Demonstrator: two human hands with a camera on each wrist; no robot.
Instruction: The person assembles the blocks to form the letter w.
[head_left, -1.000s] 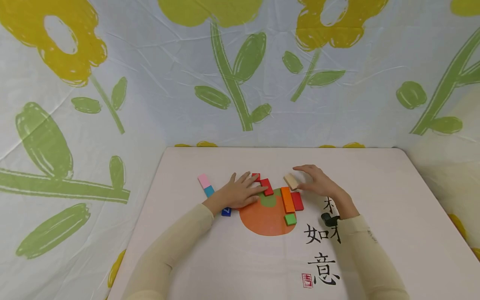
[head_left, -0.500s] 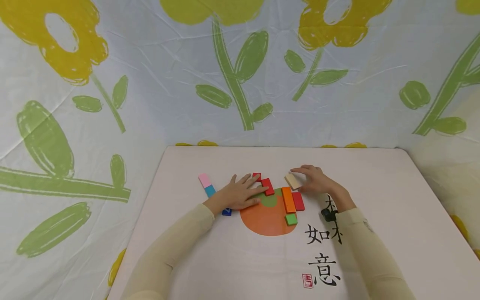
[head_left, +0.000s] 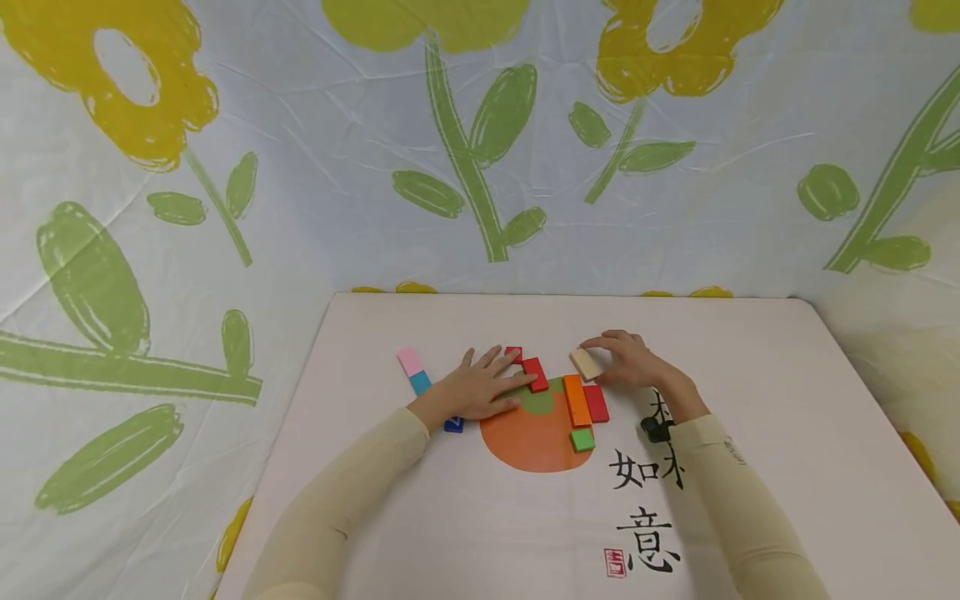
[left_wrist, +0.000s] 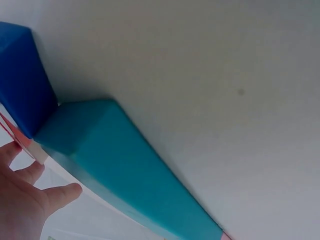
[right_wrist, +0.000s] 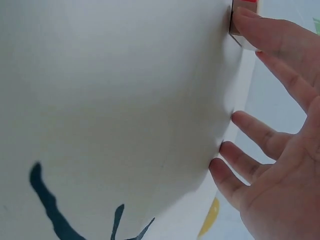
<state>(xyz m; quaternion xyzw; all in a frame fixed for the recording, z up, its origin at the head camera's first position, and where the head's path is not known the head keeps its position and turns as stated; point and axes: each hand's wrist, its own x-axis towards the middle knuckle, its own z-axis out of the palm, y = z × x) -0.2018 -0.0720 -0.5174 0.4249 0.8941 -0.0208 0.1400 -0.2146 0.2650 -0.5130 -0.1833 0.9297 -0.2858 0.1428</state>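
My right hand [head_left: 632,362] is at a pale wooden block [head_left: 585,364], its thumb at the near end and its index finger at the far side, pinching it. In the right wrist view the thumb presses a block [right_wrist: 245,24] at the top edge, while the other fingers spread toward the table. My left hand [head_left: 480,392] lies with fingers spread and straight, fingertips on or beside a small red block [head_left: 513,353] and a longer red block [head_left: 536,374]. Under its wrist run a blue block [left_wrist: 22,80] and a teal block [left_wrist: 120,165], partly hidden.
Right of the left hand lie an orange block [head_left: 576,400], another red block [head_left: 596,403] and a green block [head_left: 582,439]. A pink block [head_left: 409,361] continues the teal one. The table [head_left: 465,533] bears a printed orange fruit [head_left: 525,446] and black characters.
My right hand has shifted slightly left, and its index finger has come down to the wooden block. The left hand stays where it was; the head view has shifted slightly.
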